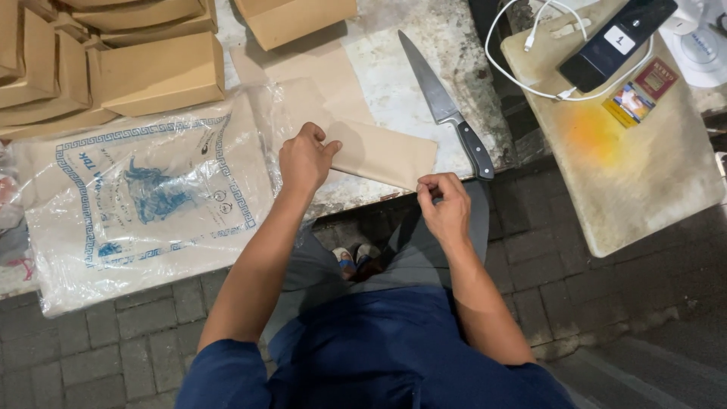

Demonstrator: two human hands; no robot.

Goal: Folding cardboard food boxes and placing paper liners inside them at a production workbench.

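A folded sheet of brown paper (386,155) lies at the near edge of a worn white table (413,76). My left hand (304,157) presses on its left end with fingers curled. My right hand (445,206) pinches the paper's near right corner between thumb and fingers, just off the table edge. More flat brown paper (314,76) lies under and behind the folded sheet. A large kitchen knife (443,102) with a black handle rests on the table just right of the paper, blade pointing away.
Folded brown cardboard boxes (113,60) are stacked at the back left. A clear plastic bag of paper with blue print (144,197) covers the left side. At right a stained cutting board (628,151) carries a phone, white cable and small cards. Brick paving lies below.
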